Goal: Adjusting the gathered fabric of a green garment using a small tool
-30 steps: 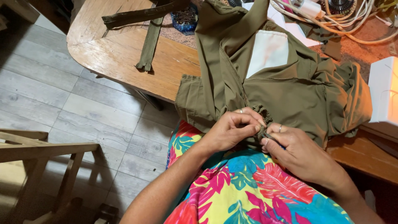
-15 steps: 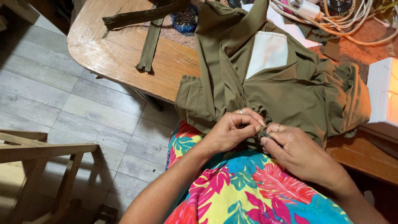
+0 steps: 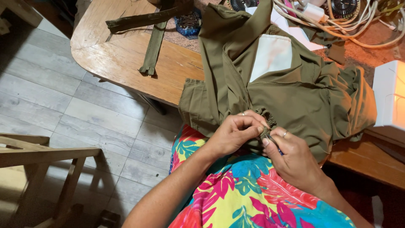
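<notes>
Now | left hand (image 3: 234, 134), right hand (image 3: 291, 158) | both pinching olive garment (image 3: 295, 97) edge

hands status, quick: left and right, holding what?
Left hand: closed, pinching the gathered edge of the olive garment.
Right hand: closed, pinching the same edge; whether it holds a small tool cannot be told.

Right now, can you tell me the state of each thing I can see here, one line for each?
Olive garment: crumpled, hanging over the table edge.
White pocket lining: exposed.
Left hand: pinching the gathered hem.
Right hand: pinching the same hem; ring on a finger.
Olive strips: lying loose on the wooden table.
Cables: tangled.
</notes>
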